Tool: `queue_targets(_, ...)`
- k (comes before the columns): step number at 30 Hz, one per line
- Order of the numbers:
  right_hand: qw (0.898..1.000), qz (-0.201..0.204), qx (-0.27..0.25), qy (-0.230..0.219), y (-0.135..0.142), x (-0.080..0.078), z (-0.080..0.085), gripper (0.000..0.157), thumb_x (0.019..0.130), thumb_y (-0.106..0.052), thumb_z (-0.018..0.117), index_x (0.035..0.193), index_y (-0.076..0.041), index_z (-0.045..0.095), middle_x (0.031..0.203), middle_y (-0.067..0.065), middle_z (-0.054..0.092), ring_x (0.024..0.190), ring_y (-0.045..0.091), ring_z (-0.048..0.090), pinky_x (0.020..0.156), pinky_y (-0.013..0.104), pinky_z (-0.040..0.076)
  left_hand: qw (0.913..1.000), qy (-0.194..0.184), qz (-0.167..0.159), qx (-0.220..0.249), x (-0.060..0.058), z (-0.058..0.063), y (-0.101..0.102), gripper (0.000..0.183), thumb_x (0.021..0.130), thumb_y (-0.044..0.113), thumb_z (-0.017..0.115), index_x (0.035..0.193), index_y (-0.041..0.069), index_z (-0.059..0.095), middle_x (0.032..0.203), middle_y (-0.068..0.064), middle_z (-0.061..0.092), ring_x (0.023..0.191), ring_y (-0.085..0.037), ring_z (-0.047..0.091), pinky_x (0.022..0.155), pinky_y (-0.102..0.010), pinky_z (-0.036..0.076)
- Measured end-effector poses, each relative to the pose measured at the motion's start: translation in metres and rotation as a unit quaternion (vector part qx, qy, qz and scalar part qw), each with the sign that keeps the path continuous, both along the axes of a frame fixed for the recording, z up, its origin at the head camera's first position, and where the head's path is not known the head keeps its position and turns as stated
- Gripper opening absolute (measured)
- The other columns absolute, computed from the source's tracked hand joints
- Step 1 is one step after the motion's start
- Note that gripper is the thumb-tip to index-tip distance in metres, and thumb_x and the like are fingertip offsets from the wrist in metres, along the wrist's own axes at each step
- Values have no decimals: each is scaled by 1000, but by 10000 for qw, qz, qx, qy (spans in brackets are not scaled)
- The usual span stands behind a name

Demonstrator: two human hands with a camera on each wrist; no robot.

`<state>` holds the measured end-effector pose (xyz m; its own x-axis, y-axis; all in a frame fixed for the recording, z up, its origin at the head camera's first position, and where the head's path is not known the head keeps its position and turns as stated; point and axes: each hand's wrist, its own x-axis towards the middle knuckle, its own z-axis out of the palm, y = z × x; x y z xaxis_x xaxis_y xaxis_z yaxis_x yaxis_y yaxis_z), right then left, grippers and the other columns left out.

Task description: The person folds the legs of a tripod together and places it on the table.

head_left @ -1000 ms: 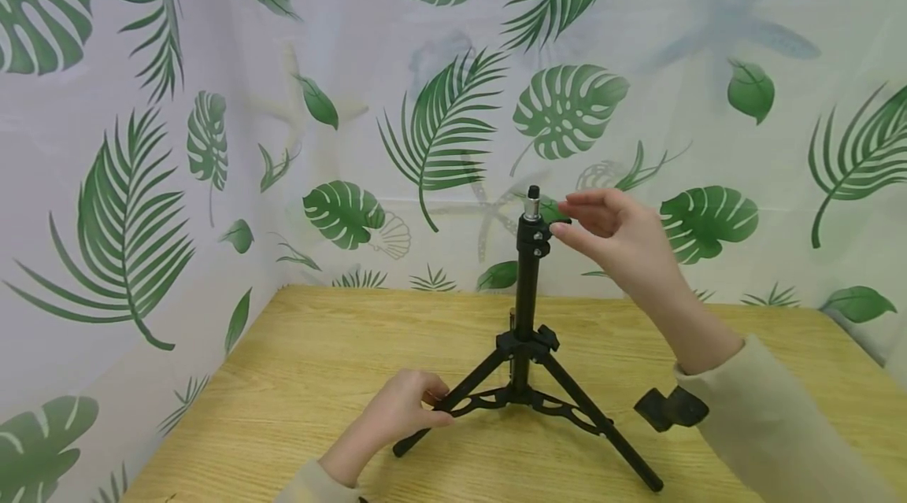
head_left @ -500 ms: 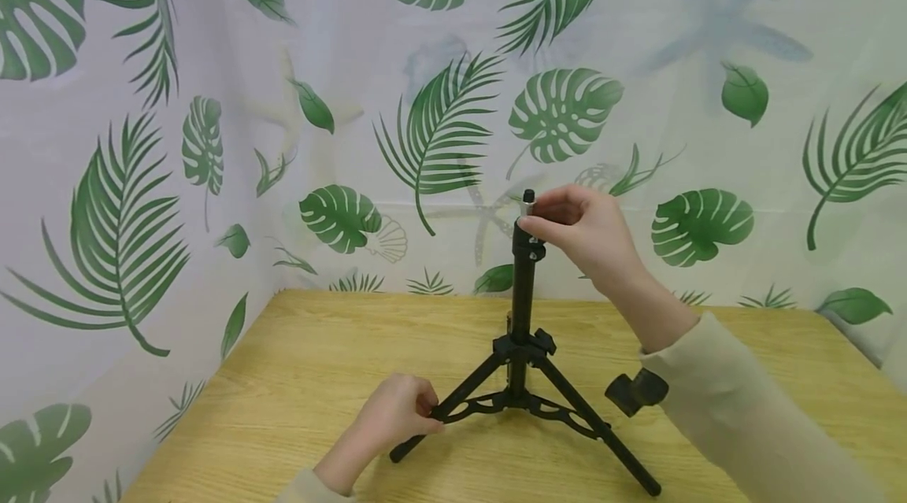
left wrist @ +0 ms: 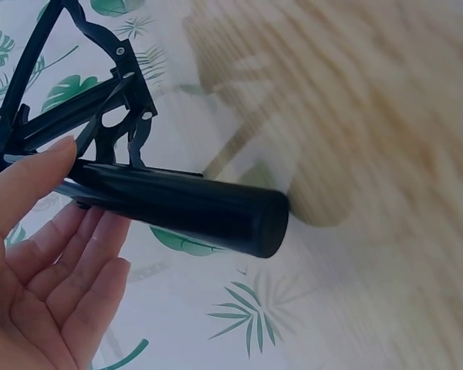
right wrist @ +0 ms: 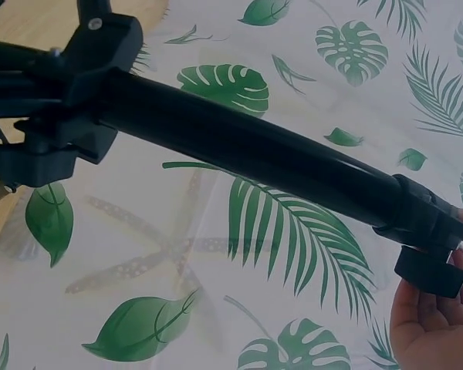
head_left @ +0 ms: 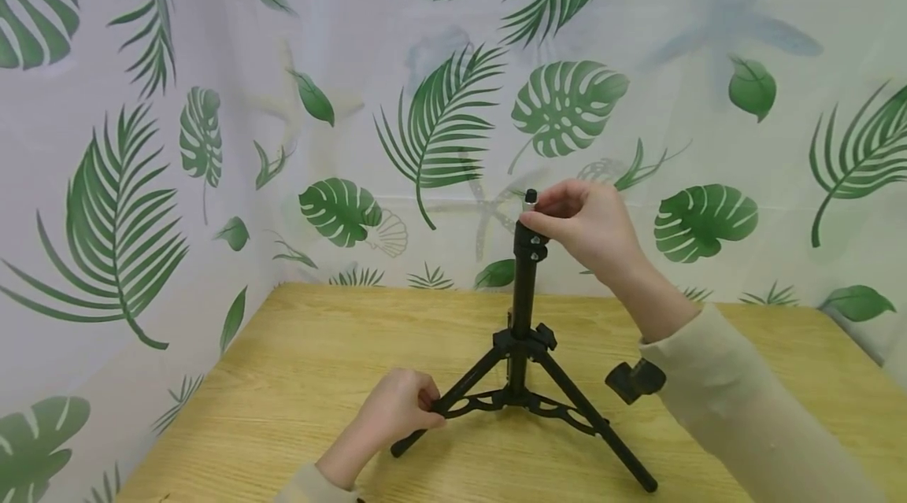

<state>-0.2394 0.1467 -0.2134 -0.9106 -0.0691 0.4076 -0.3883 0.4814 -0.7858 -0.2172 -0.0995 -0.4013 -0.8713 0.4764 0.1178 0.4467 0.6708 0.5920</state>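
On a wooden table point(head_left: 319, 345), black tripod stand point(head_left: 524, 290), left fingers point(left wrist: 38, 181) pinching one leg point(left wrist: 201, 208), right fingers point(head_left: 549, 226) holding its top point(head_left: 531, 197).

A tripod point(head_left: 523, 290) stands on the table point(head_left: 319, 345), with a sheet point(head_left: 333, 23) behind it and to its left.

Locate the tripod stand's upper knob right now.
In the right wrist view, the upper knob is near the right edge, below the collar at the end of the black tube and beside the right hand.
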Motion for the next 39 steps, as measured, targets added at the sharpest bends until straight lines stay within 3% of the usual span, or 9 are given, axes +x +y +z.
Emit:
queue_targets(12, 9999, -5, 107, 103, -1, 0, -5, 24, 78, -19, 68, 90, 1, 61, 86, 11, 62, 75, 17, 57, 65, 29, 45, 10000, -2, -21, 31, 0, 7, 5, 19, 67, 11, 76, 79, 0, 66, 68, 1, 62, 60, -5, 56, 53, -17, 45)
queue_targets(39, 9998, -8, 181, 43, 0, 2, -16, 23, 78, -19, 68, 90, 0, 62, 84, 10, 63, 74, 17, 58, 65, 28, 46, 9992, 271, -27, 301, -2, 5, 16, 16, 67, 9, 75, 78, 1, 67, 69, 0, 63, 61, -6, 56, 54, -18, 45)
